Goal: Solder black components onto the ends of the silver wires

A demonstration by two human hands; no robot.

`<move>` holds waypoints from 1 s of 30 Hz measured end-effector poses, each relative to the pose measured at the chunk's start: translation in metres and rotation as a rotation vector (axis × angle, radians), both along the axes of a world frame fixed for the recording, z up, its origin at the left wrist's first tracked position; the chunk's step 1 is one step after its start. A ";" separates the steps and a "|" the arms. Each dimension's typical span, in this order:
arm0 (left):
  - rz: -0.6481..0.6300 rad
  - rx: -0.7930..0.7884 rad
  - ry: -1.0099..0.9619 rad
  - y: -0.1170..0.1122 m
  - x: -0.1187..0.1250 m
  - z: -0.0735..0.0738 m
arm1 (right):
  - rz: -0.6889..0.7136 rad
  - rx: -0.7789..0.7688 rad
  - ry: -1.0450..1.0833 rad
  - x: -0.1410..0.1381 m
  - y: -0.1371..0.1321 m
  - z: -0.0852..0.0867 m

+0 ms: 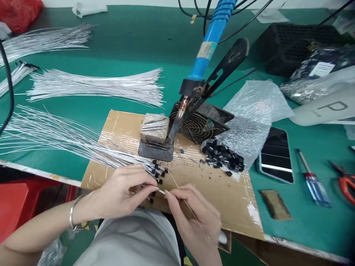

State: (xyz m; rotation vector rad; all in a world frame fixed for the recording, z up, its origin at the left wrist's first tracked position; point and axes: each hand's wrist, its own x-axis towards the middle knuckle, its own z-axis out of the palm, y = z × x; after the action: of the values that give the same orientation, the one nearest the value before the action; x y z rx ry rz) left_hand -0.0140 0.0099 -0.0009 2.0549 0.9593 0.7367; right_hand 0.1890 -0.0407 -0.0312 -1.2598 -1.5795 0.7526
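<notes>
My left hand (126, 192) pinches a thin white wire (161, 191) between thumb and forefinger, low over the cardboard. My right hand (195, 218) closes on the same wire from the other side, fingertips just apart from the left ones. A fine, curved metallic strand (177, 184) runs across the right fingers; whether it is gripped there I cannot tell. Just beyond my left hand lie white wires (111, 157) with small black connectors (157, 171) on their ends. A blue-handled soldering iron (206, 55) stands clamped ahead, its tip beside a grey block (155, 127).
A black fan (196, 127) sits behind the iron. Small black pieces (223, 155) spill from a bubble-wrap bag (249, 111) on the right. A phone (276, 155), screwdriver (313, 181) and orange-handled pliers (346, 184) lie farther right. Another wire bundle (97, 87) lies at the back left.
</notes>
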 end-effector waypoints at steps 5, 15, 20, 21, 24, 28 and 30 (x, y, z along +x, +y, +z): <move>0.038 -0.095 0.030 0.002 -0.002 0.001 | -0.095 0.001 0.073 -0.005 -0.004 -0.009; 0.021 -0.260 0.137 0.006 -0.001 0.011 | -0.169 -0.057 0.123 -0.008 -0.005 -0.012; 0.032 -0.370 0.115 0.008 -0.002 0.013 | -0.187 -0.034 0.166 -0.008 -0.008 -0.013; 0.040 -0.361 0.108 0.009 -0.002 0.014 | -0.195 -0.033 0.172 -0.009 -0.009 -0.013; 0.073 -0.263 0.094 0.010 -0.001 0.014 | -0.213 -0.069 0.183 -0.010 -0.011 -0.013; 0.029 0.044 0.113 0.013 -0.004 0.011 | -0.200 -0.189 0.257 -0.013 -0.009 -0.012; -0.022 0.242 0.175 0.014 -0.007 0.008 | -0.195 -0.270 0.318 -0.015 -0.008 -0.012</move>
State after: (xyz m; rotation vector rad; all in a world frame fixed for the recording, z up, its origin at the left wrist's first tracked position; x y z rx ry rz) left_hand -0.0208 0.0239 0.0073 2.3695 0.9818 0.6982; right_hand 0.1737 -0.0483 -0.0432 -1.3848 -1.1086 1.0086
